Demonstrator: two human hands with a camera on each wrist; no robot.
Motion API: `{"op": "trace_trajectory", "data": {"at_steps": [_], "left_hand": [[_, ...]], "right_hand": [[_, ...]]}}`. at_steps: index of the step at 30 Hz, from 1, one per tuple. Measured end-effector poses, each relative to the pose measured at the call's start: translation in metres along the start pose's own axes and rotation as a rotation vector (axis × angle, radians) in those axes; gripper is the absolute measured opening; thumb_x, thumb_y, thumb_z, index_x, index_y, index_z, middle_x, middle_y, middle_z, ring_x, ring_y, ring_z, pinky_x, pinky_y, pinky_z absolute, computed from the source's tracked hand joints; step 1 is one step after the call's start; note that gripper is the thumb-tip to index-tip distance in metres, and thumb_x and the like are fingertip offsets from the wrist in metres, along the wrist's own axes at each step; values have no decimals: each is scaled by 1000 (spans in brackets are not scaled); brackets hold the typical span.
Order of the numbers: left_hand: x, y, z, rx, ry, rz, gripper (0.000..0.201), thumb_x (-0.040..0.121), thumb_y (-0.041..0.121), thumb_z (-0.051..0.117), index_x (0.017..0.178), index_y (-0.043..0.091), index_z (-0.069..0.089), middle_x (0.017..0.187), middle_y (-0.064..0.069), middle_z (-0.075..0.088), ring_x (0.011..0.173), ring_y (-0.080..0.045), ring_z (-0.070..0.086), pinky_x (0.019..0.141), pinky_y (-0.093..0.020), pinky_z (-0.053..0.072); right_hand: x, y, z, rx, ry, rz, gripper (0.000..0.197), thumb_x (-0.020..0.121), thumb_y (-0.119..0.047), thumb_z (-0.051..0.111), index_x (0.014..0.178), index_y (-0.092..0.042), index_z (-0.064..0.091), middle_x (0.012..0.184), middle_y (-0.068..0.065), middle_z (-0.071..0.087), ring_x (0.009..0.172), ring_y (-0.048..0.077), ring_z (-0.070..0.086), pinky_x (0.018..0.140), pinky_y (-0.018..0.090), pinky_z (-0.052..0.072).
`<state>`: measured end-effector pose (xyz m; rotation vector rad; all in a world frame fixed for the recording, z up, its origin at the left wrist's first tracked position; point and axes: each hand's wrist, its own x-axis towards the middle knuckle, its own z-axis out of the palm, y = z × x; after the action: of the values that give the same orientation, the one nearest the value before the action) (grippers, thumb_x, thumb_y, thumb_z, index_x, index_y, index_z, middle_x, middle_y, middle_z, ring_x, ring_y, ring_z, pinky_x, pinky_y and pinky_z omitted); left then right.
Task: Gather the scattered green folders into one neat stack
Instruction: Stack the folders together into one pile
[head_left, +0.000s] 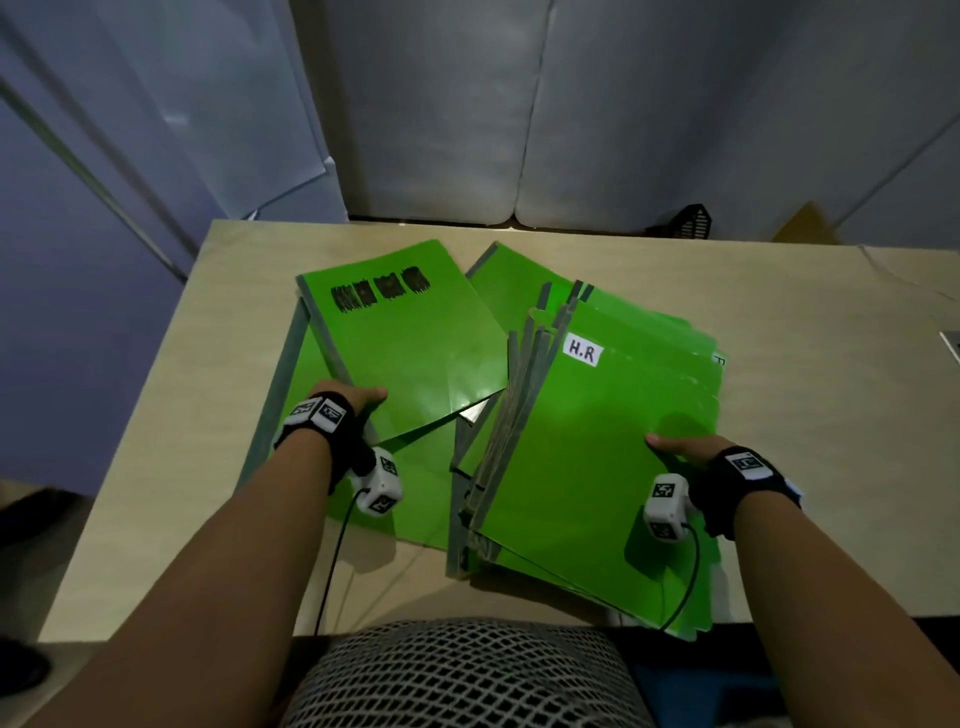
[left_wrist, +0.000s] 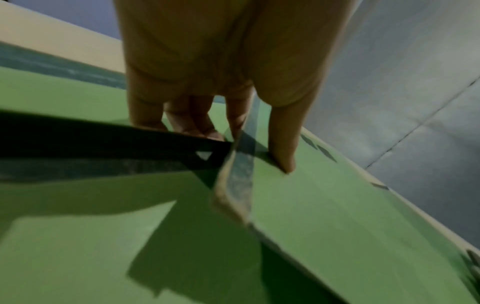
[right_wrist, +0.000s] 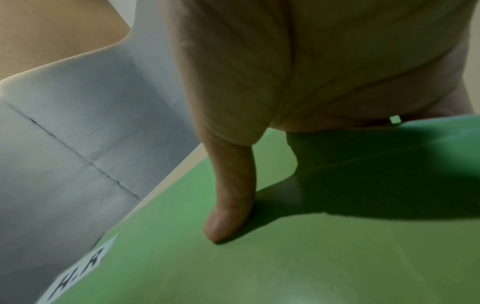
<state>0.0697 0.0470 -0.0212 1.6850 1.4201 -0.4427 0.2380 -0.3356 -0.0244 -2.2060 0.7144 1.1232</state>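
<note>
Several green folders lie fanned on a beige table (head_left: 810, 322). My left hand (head_left: 358, 399) pinches the grey spine edge of the folder with black scribbles (head_left: 410, 343), thumb on top (left_wrist: 284, 148), fingers under it (left_wrist: 192, 121). That folder's near edge is lifted off another green folder (head_left: 415, 499) below. My right hand (head_left: 685, 449) grips the right edge of the pile topped by the "H.R" labelled folder (head_left: 597, 441), thumb on its cover (right_wrist: 228, 209), the fingers hidden beneath. One more green folder (head_left: 511, 291) pokes out behind the pile.
A grey padded wall (head_left: 467, 104) stands behind the table. A black basket (head_left: 691, 221) and a brown box (head_left: 805, 223) sit past the far edge. A chair's mesh seat (head_left: 457, 675) is at the table's near edge. Bare tabletop lies to the right.
</note>
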Motion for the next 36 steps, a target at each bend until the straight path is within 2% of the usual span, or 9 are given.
{"op": "trace_trajectory", "data": {"at_steps": [3, 7, 10, 15, 18, 21, 26, 31, 36], "left_hand": [[-4, 11, -7, 28, 20, 30, 74, 81, 36, 72, 136, -5, 42, 134, -22, 53, 112, -36, 57, 93, -42, 48], [-6, 21, -12, -44, 61, 133, 87, 80, 26, 76, 146, -1, 26, 144, -22, 42, 126, -39, 48, 95, -43, 44], [-14, 29, -13, -101, 147, 245, 79, 80, 15, 75, 144, 2, 31, 141, -21, 46, 125, -39, 49, 99, -46, 44], [-53, 74, -40, 69, 284, 524, 49, 86, 6, 63, 130, 7, 41, 122, -21, 58, 110, -39, 58, 81, -40, 45], [-80, 109, -80, 205, 357, 619, 53, 85, 3, 61, 133, 8, 41, 125, -23, 55, 112, -39, 55, 82, -41, 45], [-108, 129, -111, 210, 394, 663, 53, 87, -1, 58, 135, 14, 42, 132, -19, 51, 116, -37, 53, 79, -34, 42], [-137, 135, -118, -3, 325, 695, 47, 89, 1, 58, 132, 19, 45, 131, -13, 54, 108, -31, 57, 82, -36, 48], [-145, 135, -99, -265, 144, 761, 21, 81, -1, 69, 97, 10, 62, 96, -16, 65, 92, -32, 64, 87, -50, 54], [-108, 102, -23, -215, -4, 651, 47, 70, -6, 77, 114, -4, 61, 106, -22, 66, 90, -30, 63, 85, -47, 54]], "right_hand": [[3, -2, -1, -26, -4, 2, 96, 71, -50, 79, 144, -4, 36, 135, 30, 51, 94, 44, 57, 66, 55, 45], [-1, -6, -2, -66, 8, -27, 93, 70, -52, 79, 143, -8, 40, 138, 26, 50, 111, 48, 56, 87, 61, 48], [-6, -9, -2, -107, -8, -52, 93, 70, -50, 79, 145, -12, 39, 141, 25, 48, 113, 49, 55, 88, 62, 48], [-12, -6, -3, -220, 18, -121, 50, 95, -27, 63, 142, -25, 44, 150, 17, 39, 115, 47, 55, 85, 61, 51], [-12, -4, -4, -237, 14, -160, 52, 92, -35, 65, 139, -26, 47, 146, 19, 44, 93, 41, 59, 75, 58, 54], [-18, -6, -4, -245, 22, -148, 53, 92, -30, 65, 141, -24, 46, 147, 22, 42, 103, 46, 59, 75, 48, 54], [-20, -4, -3, -358, 51, -229, 46, 100, -20, 53, 144, -30, 42, 153, 17, 35, 110, 48, 57, 83, 59, 54], [-25, -3, -2, -345, 60, -243, 51, 98, -29, 56, 146, -27, 38, 151, 22, 35, 99, 44, 60, 77, 53, 57], [-16, -1, -2, -71, 26, -176, 72, 85, -41, 70, 143, -10, 42, 146, 24, 42, 121, 45, 51, 92, 50, 47]]}}
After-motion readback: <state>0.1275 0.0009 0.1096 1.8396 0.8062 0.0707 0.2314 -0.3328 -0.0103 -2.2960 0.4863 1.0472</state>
